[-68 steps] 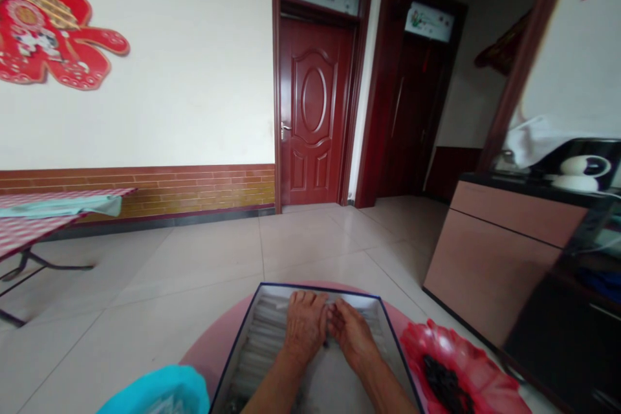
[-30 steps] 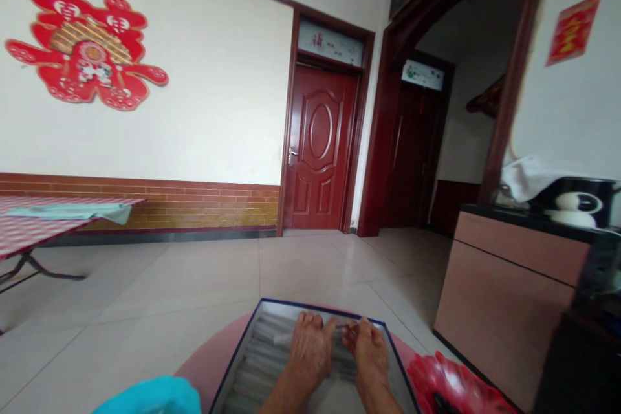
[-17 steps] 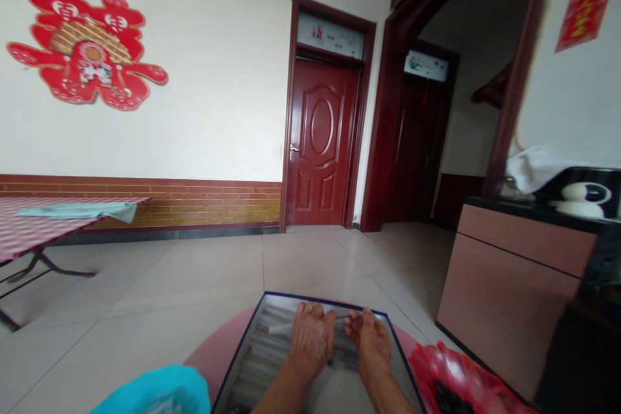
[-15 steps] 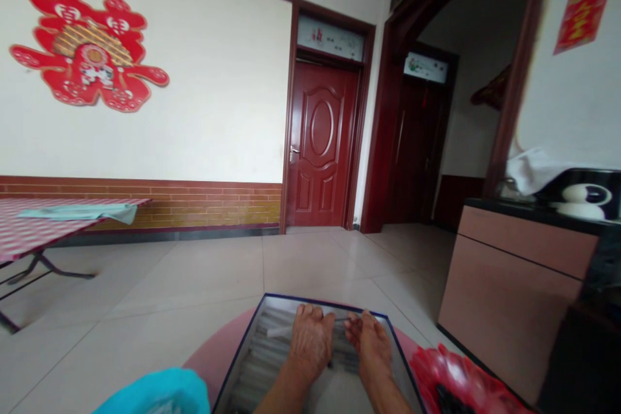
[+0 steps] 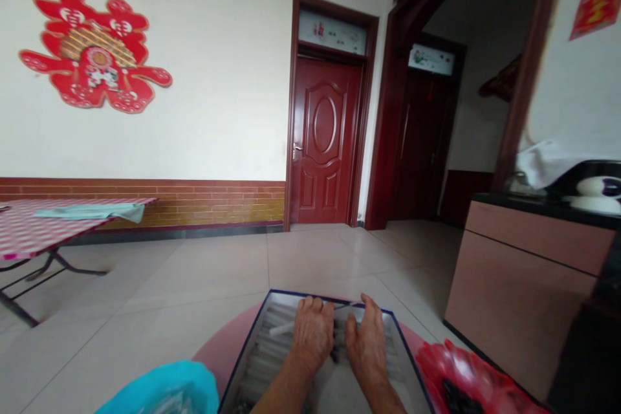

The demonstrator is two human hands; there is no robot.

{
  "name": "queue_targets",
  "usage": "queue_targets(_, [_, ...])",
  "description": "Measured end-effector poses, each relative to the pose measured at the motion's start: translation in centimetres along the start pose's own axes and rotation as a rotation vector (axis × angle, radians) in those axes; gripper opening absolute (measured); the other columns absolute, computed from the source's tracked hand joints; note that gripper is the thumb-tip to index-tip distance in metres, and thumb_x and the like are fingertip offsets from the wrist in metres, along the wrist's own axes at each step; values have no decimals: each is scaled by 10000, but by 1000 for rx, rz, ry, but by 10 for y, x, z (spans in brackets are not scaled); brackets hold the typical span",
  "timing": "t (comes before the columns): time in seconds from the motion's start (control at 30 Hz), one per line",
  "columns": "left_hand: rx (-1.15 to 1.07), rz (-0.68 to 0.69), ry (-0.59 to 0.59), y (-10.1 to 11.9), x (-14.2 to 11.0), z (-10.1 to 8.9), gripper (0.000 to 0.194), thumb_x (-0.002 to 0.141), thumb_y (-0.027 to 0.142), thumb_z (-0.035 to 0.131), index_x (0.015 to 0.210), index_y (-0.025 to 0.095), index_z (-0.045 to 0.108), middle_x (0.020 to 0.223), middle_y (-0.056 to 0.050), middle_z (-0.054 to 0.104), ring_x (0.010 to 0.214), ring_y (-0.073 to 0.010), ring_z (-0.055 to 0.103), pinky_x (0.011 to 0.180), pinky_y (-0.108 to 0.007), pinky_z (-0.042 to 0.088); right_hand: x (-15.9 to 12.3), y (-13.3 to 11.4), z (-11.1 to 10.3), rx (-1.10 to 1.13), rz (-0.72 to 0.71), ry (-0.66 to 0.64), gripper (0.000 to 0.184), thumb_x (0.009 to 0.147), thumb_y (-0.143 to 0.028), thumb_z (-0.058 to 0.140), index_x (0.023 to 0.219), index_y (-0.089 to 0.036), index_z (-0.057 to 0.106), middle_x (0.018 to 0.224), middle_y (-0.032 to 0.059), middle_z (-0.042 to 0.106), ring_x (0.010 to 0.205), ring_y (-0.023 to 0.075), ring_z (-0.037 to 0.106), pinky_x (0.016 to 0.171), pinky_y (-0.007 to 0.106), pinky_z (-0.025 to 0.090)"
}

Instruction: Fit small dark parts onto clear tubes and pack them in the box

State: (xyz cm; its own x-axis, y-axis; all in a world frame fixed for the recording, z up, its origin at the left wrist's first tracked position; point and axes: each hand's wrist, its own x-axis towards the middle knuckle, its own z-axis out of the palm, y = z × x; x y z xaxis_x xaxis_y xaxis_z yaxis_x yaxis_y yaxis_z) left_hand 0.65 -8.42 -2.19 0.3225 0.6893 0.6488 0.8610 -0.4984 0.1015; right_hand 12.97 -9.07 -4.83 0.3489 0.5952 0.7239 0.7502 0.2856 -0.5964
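Thin rod (image 5: 346,305), one, between two hands (image 5: 314,330) (image 5: 367,341); one open box (image 5: 339,391) beneath

Rounded pink surface (image 5: 228,339) under 1 blue-rimmed box (image 5: 286,299), 1 turquoise container (image 5: 160,383) and 1 red dish (image 5: 485,378) beside it.

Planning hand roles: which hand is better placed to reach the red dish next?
Right, likely: the right hand looks open and is nearer the red dish; the left hand seems to grip a thin stick.
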Motion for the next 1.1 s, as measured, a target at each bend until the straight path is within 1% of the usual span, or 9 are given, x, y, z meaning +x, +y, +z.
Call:
queue_targets(0.13, [-81, 7, 56, 1, 1, -1, 240, 838, 159, 375, 924, 209, 593, 807, -52, 575, 795, -212, 497, 730, -334, 391, -1, -1, 1, 114, 105, 1, 567, 770, -318, 404, 1266, -56, 324, 1233, 212, 449, 1177, 309, 395, 979, 479, 317])
queue_targets(0.2, [-153, 18, 105, 1, 2, -2, 266, 847, 150, 347, 971, 195, 578, 851, -58, 587, 816, -205, 506, 748, -330, 409, -3, -2, 2, 219, 188, -35, 592, 757, -363, 445, 1270, -89, 339, 1221, 192, 490, 1154, 302, 440, 977, 473, 331])
queue_targets(0.33, [-358, 33, 169, 2, 2, -1, 291, 879, 190, 298, 1004, 191, 561, 907, -65, 612, 873, -196, 532, 802, -343, 421, -10, -11, 0, 474, 205, -277, 495, 699, -396, 566, 1157, -220, 497, 1144, 105, 605, 1072, 266, 540, 966, 422, 370])
queue_targets(0.43, [-593, -97, 177, 2, 4, 3, 287, 903, 273, 285, 994, 193, 545, 821, -48, 629, 782, -167, 572, 730, -300, 451, -11, -22, -5, 660, 210, -446, 510, 688, -378, 605, 1168, -244, 500, 1137, 84, 621, 1048, 251, 567, 921, 395, 422])
queue_targets(0.5, [-768, -204, 154, 2, 6, 5, 288, 910, 324, 278, 932, 201, 538, 695, -12, 611, 653, -137, 576, 631, -252, 455, -10, -28, -6, 763, 238, -503, 531, 694, -369, 615, 1191, -238, 480, 1158, 89, 610, 1066, 236, 560, 918, 372, 429])
queue_targets(0.63, [-961, -252, 163, 1, 13, 5, 300, 899, 388, 304, 810, 205, 524, 643, 11, 586, 599, -117, 566, 589, -222, 443, -9, -34, -3, 855, 337, -520, 601, 693, -351, 638, 1234, -227, 408, 1103, 104, 637, 1034, 233, 579, 896, 380, 441])
queue_targets(0.87, [-1083, -285, 101, 1, 15, 3, 294, 875, 419, 346, 875, 196, 538, 713, 3, 625, 576, -117, 568, 567, -225, 454, -8, -35, 5, 907, 502, -553, 679, 679, -367, 649, 1244, -193, 314, 921, 90, 687, 779, 222, 646, 685, 341, 505])
queue_targets(1.03, [-1068, -312, 173, 0, 17, 2, 289, 841, 418, 413, 822, 186, 584, 748, -19, 634, 692, -142, 575, 666, -245, 450, -6, -35, 6, 814, 486, -509, 636, 670, -394, 645, 1194, -178, 355, 731, 25, 684, 624, 186, 624, 587, 285, 489])
queue_targets(1.1, [-1079, -407, 230, -3, 20, 4, 295, 794, 447, 475, 786, 181, 602, 727, -15, 625, 699, -149, 564, 670, -245, 441, -8, -33, 7, 749, 432, -476, 584, 694, -389, 614, 1179, -176, 367, 650, -10, 653, 581, 171, 608, 561, 268, 480])
